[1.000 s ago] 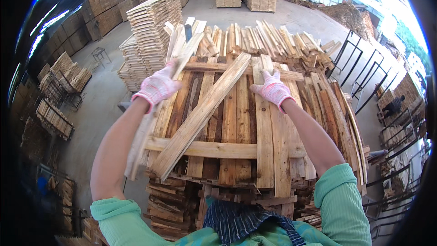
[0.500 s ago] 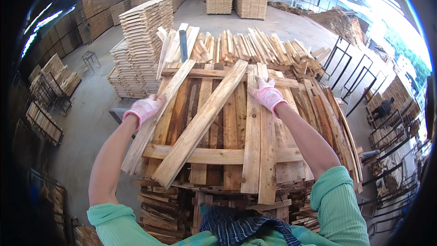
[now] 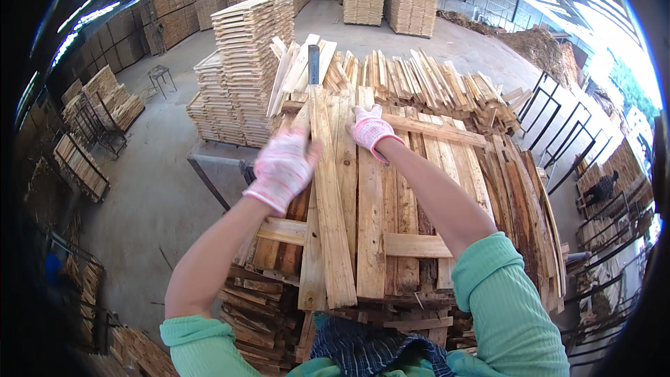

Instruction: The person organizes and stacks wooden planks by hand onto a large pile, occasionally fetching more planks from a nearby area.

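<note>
My left hand (image 3: 283, 169), in a white and pink knitted glove, is blurred by motion at the left edge of a long wooden board (image 3: 331, 216). Its fingers look stretched out, with the thumb toward that board. The board leans slightly and overlaps other boards laid side by side lengthwise. My right hand (image 3: 370, 130), gloved alike, curls round the upper part of another wooden board (image 3: 370, 216), thumb on its left side. Under these boards lie two crosswise slats; the near slat (image 3: 417, 245) shows to the right of the boards, the far slat (image 3: 440, 130) beyond my right hand.
Loose boards (image 3: 426, 77) lie fanned out behind the work pile. At the back left stands a tall stack of planks (image 3: 252, 42) beside a metal frame (image 3: 209, 174). Black metal racks (image 3: 544, 108) line the right, where a person (image 3: 601, 187) is near more wood.
My left hand has moved right, from the outer left board to the middle ones. The slanted board now lies nearly lengthwise, and the boards are closer together. The view has shifted too.
</note>
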### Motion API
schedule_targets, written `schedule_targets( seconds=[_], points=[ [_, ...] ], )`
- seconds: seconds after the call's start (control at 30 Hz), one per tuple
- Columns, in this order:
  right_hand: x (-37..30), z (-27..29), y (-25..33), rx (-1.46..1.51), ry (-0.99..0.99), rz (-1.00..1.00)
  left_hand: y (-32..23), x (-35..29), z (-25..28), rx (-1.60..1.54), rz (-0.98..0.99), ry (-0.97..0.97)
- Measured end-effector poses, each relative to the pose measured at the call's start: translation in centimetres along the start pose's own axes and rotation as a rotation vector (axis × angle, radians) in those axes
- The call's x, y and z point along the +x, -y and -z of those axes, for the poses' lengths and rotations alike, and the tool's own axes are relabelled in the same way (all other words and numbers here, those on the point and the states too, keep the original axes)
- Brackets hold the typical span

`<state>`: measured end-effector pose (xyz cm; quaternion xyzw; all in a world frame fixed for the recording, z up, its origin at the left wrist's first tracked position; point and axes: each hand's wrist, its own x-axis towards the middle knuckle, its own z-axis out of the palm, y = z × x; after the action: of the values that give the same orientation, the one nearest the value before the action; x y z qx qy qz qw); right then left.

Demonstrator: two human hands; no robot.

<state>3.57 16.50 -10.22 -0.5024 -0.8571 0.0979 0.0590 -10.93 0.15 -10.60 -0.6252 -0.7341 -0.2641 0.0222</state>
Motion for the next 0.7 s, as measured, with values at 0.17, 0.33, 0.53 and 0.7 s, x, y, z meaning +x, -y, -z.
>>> schedule_targets(
  seconds=[0.17,0.33,0.53,0.7],
  points=[
    [-2.8,2.7,-5.1,0.032,0.004,-0.124,-6.6,-2.1,0.7,0.040,0.245,0.461],
    [-4.2,2.6,-11.0,-0.251,0.007,-0.215,0.3,-1.4,-0.2,-0.386,0.062,0.259],
    [-4.8,0.9,-12.9,0.019,-0.303,-0.338,-5.5,-1.5,2.3,-0.406,0.126,0.276],
    [-3.9,1.6,-16.6,0.105,-0.176,-0.178,-13.4,-0.9,-2.8,-0.440,0.063,0.232]
  ],
)
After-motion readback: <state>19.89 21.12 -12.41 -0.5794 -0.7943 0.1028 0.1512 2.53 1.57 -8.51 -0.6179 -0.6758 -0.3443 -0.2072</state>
